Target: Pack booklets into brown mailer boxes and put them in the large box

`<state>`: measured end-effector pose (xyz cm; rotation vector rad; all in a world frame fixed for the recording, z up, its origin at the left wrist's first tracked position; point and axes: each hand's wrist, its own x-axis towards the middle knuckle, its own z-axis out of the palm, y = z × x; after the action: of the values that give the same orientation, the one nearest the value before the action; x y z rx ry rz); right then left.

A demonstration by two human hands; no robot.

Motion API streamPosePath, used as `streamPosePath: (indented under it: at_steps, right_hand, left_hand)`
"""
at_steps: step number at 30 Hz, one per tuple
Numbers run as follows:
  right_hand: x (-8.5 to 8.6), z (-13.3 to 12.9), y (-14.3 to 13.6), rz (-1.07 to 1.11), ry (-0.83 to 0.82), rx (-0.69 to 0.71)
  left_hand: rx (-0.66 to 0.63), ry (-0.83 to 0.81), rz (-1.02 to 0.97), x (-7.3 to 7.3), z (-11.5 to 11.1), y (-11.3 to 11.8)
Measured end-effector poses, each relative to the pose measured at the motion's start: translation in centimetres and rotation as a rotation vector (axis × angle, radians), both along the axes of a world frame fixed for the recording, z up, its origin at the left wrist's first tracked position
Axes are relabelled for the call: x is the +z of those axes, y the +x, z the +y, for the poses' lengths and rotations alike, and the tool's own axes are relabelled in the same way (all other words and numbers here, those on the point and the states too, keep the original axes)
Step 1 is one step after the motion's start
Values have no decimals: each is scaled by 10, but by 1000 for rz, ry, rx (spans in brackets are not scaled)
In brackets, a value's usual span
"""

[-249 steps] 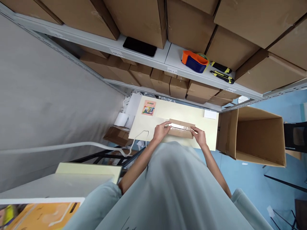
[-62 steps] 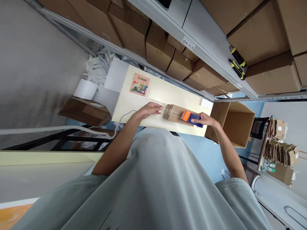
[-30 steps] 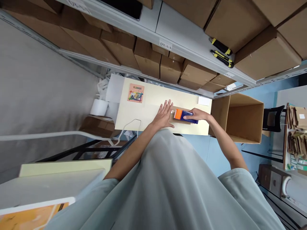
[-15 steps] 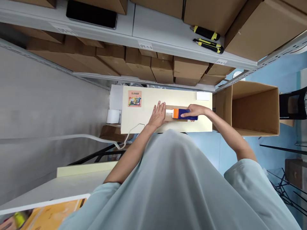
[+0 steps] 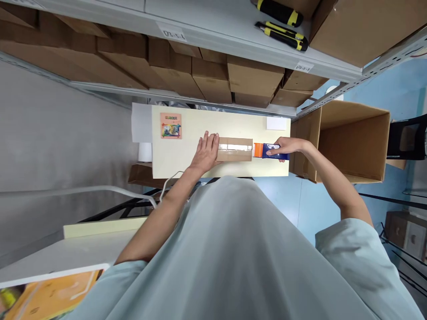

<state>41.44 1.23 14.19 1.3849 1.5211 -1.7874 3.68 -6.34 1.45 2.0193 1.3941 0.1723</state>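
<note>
Tape strip (image 5: pixel 230 147): ran lengthwise over the top of the small box (image 5: pixel 240 157); that stretch looked done.
Box's right end: looked unfinished; couldn't make out any strip folded down there, or whether it had been cut from the tape dispenser (image 5: pixel 264 148).
Small box: lay flat on the surface (image 5: pixel 190 164), just right of its middle, a bit nearer the front edge, long side roughly along that edge.
Left hand (image 5: pixel 206 153): grip spread flat, fingers straight and pointing toward the back edge, pinching nothing; palm side down against the box's left end.
Right hand (image 5: pixel 287 146): grip closed round the dispenser's blue body, thumb across its near face; held by the surface's right edge.
Tape dispenser: between box and right edge, orange end facing the box, just beside it; touching or apart, couldn't tell.
Back-left corner: pink printed card (image 5: pixel 171 126).
Back-right corner: white slip (image 5: pixel 276 123).
Past right edge: large carton (image 5: pixel 353 146), mouth uncovered.
Shelf (image 5: pixel 213 20) beyond back edge: two cutters (image 5: pixel 285 36), side by side.
</note>
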Motion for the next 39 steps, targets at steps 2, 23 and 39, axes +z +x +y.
streamPosePath:
  at_steps: [2,23,39]
  right_hand:
    - [-5,3,1,7,0,12]
    - [-27,1,15,-182,118,118]
    - [-51,-56,-72,-729,509,67]
  left_hand:
    - [5,-5,5,1,0,1]
    - [-3,-16,75,5,2,6]
    - [4,28,-14,-1,0,3]
